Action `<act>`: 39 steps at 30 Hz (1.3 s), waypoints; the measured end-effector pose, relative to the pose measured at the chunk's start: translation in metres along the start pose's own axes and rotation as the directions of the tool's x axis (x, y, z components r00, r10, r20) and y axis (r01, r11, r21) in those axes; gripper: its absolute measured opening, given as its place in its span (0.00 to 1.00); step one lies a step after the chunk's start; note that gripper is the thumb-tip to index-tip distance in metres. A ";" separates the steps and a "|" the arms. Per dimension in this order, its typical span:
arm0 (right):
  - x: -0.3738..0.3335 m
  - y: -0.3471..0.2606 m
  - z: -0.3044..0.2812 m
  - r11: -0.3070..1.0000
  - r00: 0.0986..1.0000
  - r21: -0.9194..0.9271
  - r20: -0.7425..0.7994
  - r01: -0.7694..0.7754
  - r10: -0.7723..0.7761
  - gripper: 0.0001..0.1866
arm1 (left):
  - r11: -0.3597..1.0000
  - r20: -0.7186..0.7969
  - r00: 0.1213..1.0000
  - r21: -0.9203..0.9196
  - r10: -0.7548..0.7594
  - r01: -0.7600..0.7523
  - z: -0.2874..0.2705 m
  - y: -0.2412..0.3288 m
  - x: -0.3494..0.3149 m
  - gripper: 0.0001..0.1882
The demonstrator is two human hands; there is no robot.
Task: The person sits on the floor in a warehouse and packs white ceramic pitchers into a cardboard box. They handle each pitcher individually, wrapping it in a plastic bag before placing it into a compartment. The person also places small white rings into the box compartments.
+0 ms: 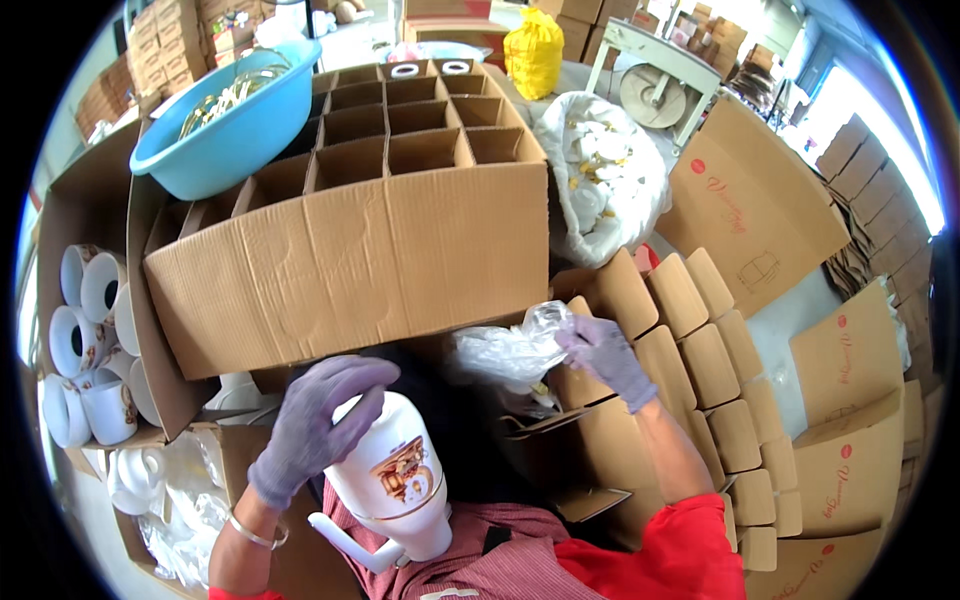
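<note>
Close to the shirt point(530, 530), a white jug point(395, 485) leans, left hand point(322, 415) fingers curled round its end; right hand point(608, 358) pinches a plastic bag point(510, 352). Jug's probably lightish, stiff, slick, maybe breakable, so I'd cradle it plus the handle point(343, 545).

The left hand point(322, 425), in a greyish-purple knit glove, curls its fingers at eight o'clock. The matching gloved right hand point(608, 358), at four o'clock, pinches, its bare forearm point(675, 455) leaving a red sleeve point(665, 550).
</note>
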State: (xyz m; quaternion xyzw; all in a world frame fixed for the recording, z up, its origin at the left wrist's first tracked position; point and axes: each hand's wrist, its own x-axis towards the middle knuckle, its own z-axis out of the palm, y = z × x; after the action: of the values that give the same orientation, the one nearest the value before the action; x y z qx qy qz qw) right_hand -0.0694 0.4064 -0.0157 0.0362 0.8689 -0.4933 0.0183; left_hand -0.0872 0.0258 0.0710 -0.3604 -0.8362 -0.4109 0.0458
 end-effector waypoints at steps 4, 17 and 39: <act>0.001 -0.038 -0.039 0.937 0.988 0.314 -0.084 0.152 -0.133 0.14 | 0.960 0.088 0.980 -0.202 -0.177 0.192 0.021 0.000 0.049 0.12; 0.110 -0.099 -0.037 0.524 0.617 -0.612 -0.073 0.592 -0.784 0.17 | 0.814 -0.010 0.933 -0.491 -0.360 0.309 0.071 -0.030 0.147 0.19; 0.078 -0.008 0.132 0.860 0.901 0.367 -0.381 0.354 -0.208 0.09 | 0.288 -0.482 0.622 -0.874 -0.617 -0.391 -0.008 -0.155 -0.094 0.31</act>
State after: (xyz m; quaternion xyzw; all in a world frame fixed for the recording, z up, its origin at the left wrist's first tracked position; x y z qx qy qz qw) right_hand -0.1482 0.2921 -0.0816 -0.0081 0.7258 -0.6556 -0.2084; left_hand -0.1185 -0.0952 -0.0603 -0.0270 -0.3360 -0.9309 0.1410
